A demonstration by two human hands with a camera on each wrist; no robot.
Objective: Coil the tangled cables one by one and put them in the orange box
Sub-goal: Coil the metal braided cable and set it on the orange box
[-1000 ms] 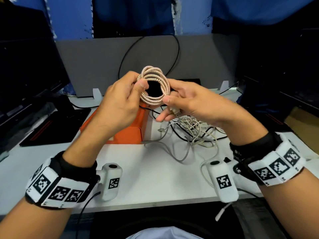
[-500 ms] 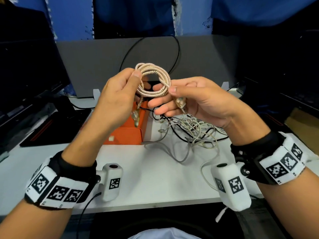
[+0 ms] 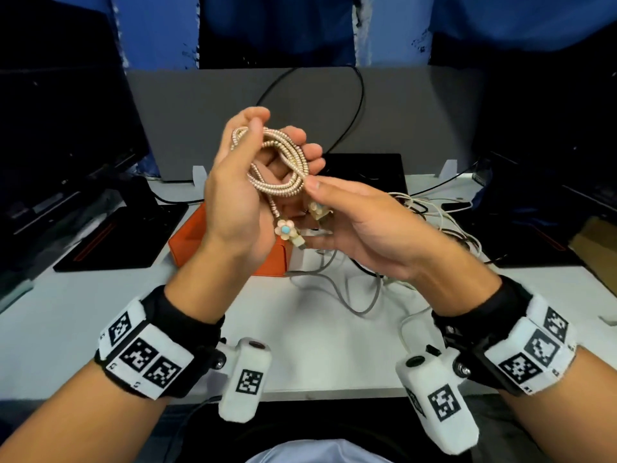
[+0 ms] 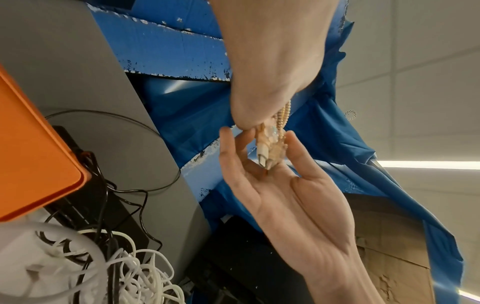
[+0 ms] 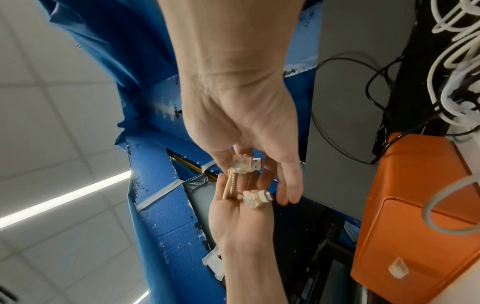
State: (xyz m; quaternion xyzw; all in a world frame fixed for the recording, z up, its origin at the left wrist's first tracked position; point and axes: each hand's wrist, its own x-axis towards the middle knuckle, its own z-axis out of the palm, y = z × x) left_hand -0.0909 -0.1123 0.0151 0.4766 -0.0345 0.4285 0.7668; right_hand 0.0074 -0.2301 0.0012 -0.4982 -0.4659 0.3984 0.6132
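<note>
A rose-gold beaded cable (image 3: 280, 162) is wound into a small coil and held above the table. My left hand (image 3: 280, 138) grips the coil, thumb on top and fingers curled behind it. Its two plugs hang below: a flower-decorated one (image 3: 285, 228) and another (image 3: 317, 210); both also show in the right wrist view, the USB plug (image 5: 249, 163) above the other plug (image 5: 257, 198). My right hand (image 3: 314, 212) lies open beside them, thumb tip touching the coil, fingers under the plugs (image 4: 270, 148). The orange box (image 3: 187, 235) stands on the table behind my left hand.
A tangle of white, grey and black cables (image 3: 434, 222) lies right of the box. A black pad (image 3: 110, 235) is on the left. A grey divider (image 3: 200, 111) carries a black cable loop. Dark monitors flank the desk. Bare white tabletop (image 3: 317, 322) lies in front.
The coil has tipped from standing upright to lying across my left fingers. My right hand has let go of the cable end and opened, and both plugs now dangle.
</note>
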